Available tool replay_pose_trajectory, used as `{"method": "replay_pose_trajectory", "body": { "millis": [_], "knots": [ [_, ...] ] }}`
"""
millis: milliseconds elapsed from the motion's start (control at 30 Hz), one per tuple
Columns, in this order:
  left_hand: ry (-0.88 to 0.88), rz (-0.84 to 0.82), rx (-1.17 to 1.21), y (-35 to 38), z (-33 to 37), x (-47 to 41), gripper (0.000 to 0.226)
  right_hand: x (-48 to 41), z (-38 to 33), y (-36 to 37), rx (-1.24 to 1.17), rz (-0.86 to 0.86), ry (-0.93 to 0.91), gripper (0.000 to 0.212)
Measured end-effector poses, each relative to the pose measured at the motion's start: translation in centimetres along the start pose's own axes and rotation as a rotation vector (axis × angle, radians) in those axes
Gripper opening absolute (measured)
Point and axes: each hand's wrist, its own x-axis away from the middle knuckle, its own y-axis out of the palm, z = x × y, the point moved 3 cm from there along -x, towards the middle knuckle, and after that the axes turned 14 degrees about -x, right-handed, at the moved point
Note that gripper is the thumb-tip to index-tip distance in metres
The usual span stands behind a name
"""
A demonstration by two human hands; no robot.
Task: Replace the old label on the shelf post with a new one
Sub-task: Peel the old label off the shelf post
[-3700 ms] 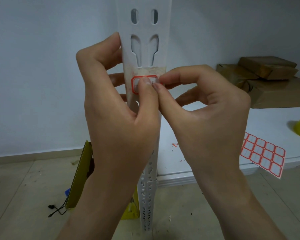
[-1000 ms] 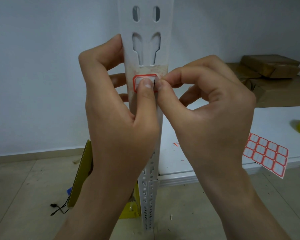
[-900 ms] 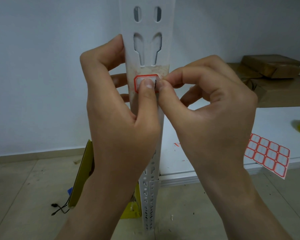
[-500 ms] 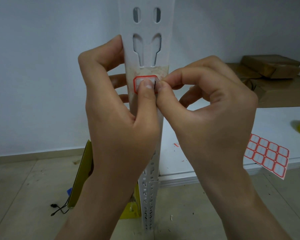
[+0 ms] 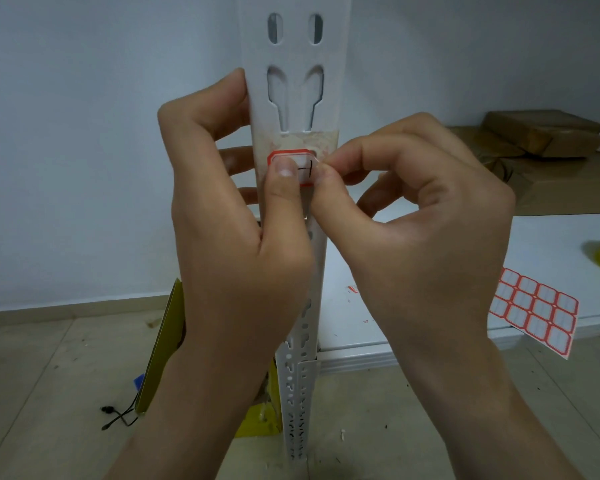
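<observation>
You are facing a white shelf post (image 5: 293, 109) standing upright in front of you, with a white shelf board (image 5: 551, 244) running off low to the right behind it. Cardboard boxes (image 5: 541, 133) are sitting at the back of that board. Your left hand (image 5: 236, 244) is wrapping the post from the left, its fingers curling round behind the post and its thumb (image 5: 284, 188) lying flat up the front face. Your right hand (image 5: 420, 230) is coming in from the right with its fingers closed, thumb and forefinger pinching together at the right edge of the label. A sheet of blank red-bordered labels (image 5: 534, 310) is hanging over the front edge of the shelf board, well apart from your hands. The red-bordered label (image 5: 293, 156) is sitting on the front of the post, on a yellowed patch just below the keyhole slots, your left thumb pressing its left part and a dark pen mark showing between the two thumbs.
</observation>
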Motion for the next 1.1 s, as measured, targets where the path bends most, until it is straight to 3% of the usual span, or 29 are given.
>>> {"method": "replay_pose_trajectory", "body": {
  "millis": [1100],
  "knots": [
    [-0.057, -0.048, -0.037, -0.25, -0.31, -0.09, 0.044, 0.11, -0.64, -0.1, -0.014, -0.012, 0.01, 0.007]
  ]
}}
